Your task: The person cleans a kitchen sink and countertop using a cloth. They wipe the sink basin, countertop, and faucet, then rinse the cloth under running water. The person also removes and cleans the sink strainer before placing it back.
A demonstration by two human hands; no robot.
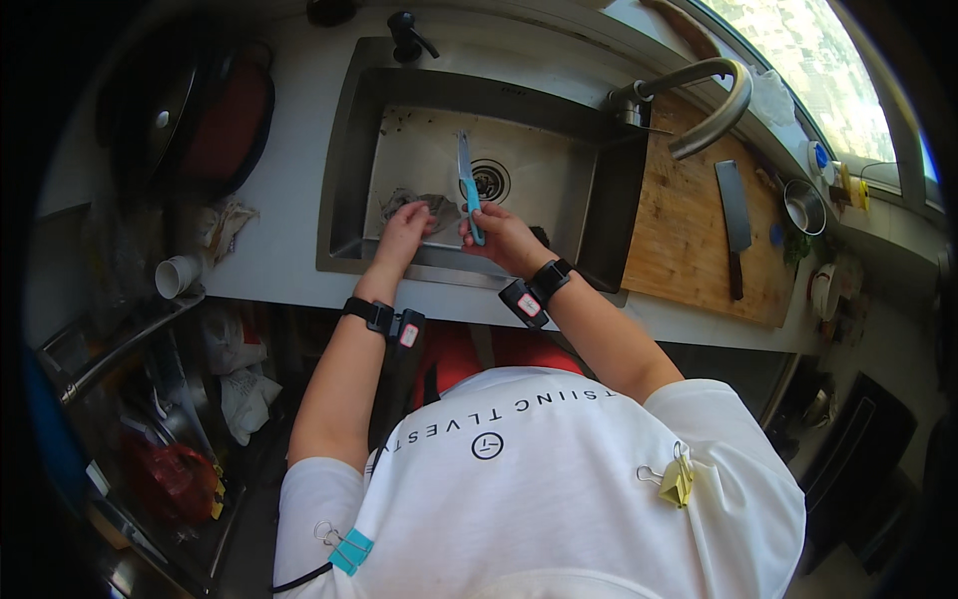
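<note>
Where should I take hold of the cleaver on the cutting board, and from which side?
Best by its dark handle, likely from the person's side: the cleaver lies on the board with the handle toward them and the broad blade pointing away.

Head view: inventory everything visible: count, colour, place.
Sink: 1, grey, centre
Knife: 1, blue handle, over sink
Crumpled heap: 1, grey, in sink
Faucet: 1, metallic, sink's right
Dispenser: 1, black, far rim
Chopping board: 1, brown, right
Cleaver: 1, grey, on board
Bowl: 1, silver, by board
Lidded pan: 1, black/red, left
Other clutter: uncounted, mixed, sides
Clips: 2, blue/yellow, shirt
Wristbands: 2, black, worn
Left hand: 1, bare, at heap
Right hand: 1, bare, holding knife
</note>
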